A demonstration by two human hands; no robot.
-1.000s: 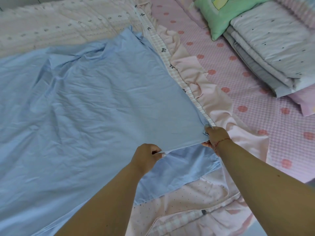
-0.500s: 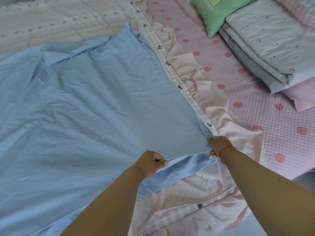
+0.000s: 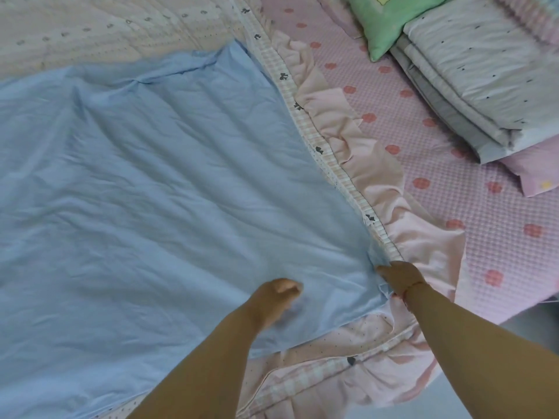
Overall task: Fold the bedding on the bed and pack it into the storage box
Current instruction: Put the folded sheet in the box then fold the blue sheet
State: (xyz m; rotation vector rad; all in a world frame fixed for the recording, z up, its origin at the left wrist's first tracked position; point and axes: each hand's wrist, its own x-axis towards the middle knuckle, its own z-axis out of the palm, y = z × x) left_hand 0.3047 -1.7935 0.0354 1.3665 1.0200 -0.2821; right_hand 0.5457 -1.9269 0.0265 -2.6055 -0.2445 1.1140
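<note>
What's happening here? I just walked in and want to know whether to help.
A person is folding a blue sheet spread over a quilt on the bed. The right hand pinches the sheet's near corner beside the quilt's pink ruffle. The left hand rests curled on the sheet. Folded bedding and a green pillow sit farther back.

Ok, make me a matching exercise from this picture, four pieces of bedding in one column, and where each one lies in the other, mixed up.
Things:
1. blue sheet
2. green pillow
3. folded grey quilt
4. pink ruffled trim

Places:
A. stacked at the far right, beside the green pillow
B. spread flat across the left, its near corner under the right hand
C. running along the blue sheet's right edge
D. at the top, left of the folded stack

Pairs: 1-B, 2-D, 3-A, 4-C
</note>
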